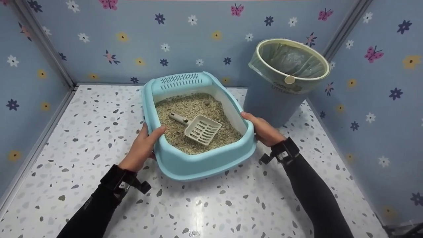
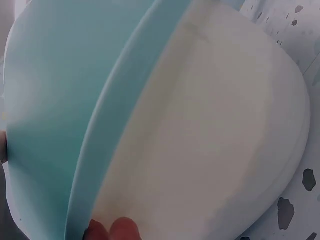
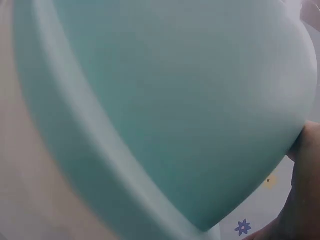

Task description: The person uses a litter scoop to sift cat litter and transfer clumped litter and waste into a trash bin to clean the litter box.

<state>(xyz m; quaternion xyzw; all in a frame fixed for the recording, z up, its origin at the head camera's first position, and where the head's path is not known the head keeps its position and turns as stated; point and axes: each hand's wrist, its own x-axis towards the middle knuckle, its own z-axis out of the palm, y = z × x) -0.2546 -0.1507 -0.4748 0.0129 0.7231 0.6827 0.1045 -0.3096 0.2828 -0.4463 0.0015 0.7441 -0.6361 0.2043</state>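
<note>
Left hand (image 1: pixel 140 148): gripped the tray's near left side, thumb over the rim, fingertips beneath. Tray (image 1: pixel 205 167): blue, centred between both hands, probably held from opposite sides for balance. Litter (image 1: pixel 178 104): lay spread inside. Scoop (image 1: pixel 203 129): rested on the litter, apparently leaving both hands free. Right hand (image 1: pixel 265 130): gripped the tray's right side. Bin (image 1: pixel 271 102): stood behind that hand, its bag (image 1: pixel 287 59) lapped over the rim, likely against slipping.
</note>
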